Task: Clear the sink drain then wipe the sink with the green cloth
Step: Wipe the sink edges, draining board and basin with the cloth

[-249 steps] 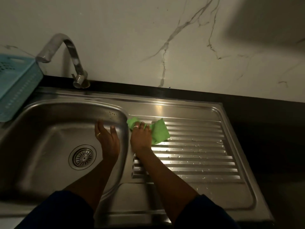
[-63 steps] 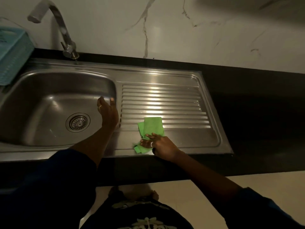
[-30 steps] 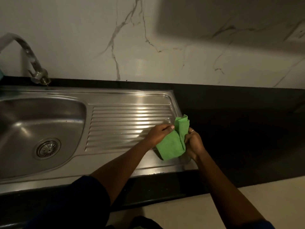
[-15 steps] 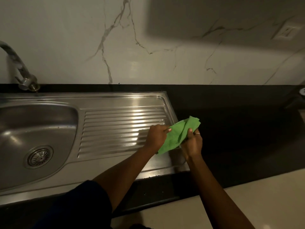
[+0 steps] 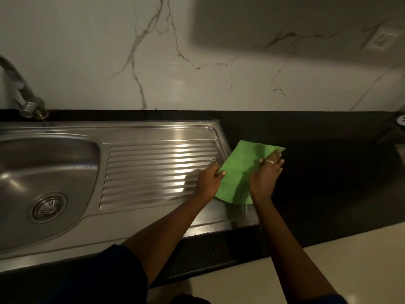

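Note:
The green cloth (image 5: 241, 170) lies spread flat across the right edge of the steel sink's drainboard (image 5: 157, 167) and onto the black counter. My left hand (image 5: 209, 182) pinches the cloth's left edge between thumb and fingers. My right hand (image 5: 266, 175) lies on the cloth's right side with straight fingers pressing it down. The sink basin (image 5: 43, 172) is at the left, with its round drain strainer (image 5: 48, 207) showing no debris.
A curved steel tap (image 5: 24, 95) stands at the back left of the sink. The black counter (image 5: 328, 172) runs to the right below a marble wall with a socket (image 5: 380, 39). A small round object (image 5: 402, 119) sits at the far right edge.
The cloth was bunched upright between both hands; it now lies opened out flat. My right hand moved from gripping it to lying on top of it. The view shifted slightly.

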